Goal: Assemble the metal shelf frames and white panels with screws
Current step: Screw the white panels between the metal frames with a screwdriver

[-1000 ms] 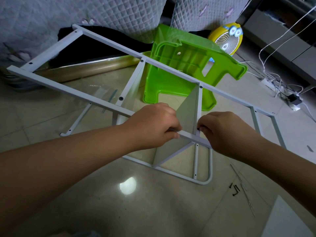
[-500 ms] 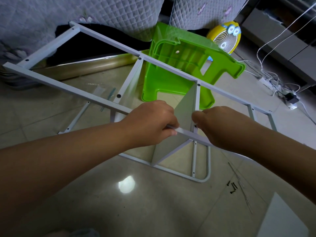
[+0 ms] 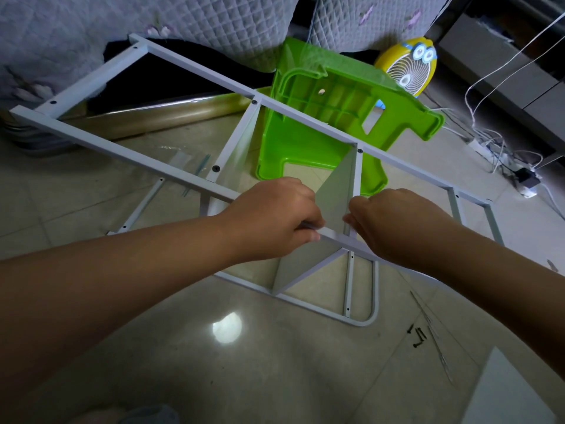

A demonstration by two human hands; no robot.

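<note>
Shelf frame (image 3: 198,71) — partly built, standing on the floor.
Left hand (image 3: 275,221) fingers curl round its near rail and the right hand (image 3: 394,221) grips beside the upright white panel (image 3: 339,191) — loose screws (image 3: 417,336) and a spare panel (image 3: 513,390) suggest work remains.

This is a home, a living room or bedroom by the look of it. A grey quilted fabric cover with small flower prints (image 3: 214,22) drapes over soft furniture from 10 to 12 o'clock. A bright green plastic child's stool (image 3: 321,117) lies tipped over at 12 o'clock, with a yellow cartoon-faced round desk fan (image 3: 406,68) at 1 o'clock. White cables run to a white power strip (image 3: 472,144) at 2 o'clock, below a low grey cabinet (image 3: 504,65). The glossy beige tiled floor (image 3: 275,377) serves as the work surface.
</note>
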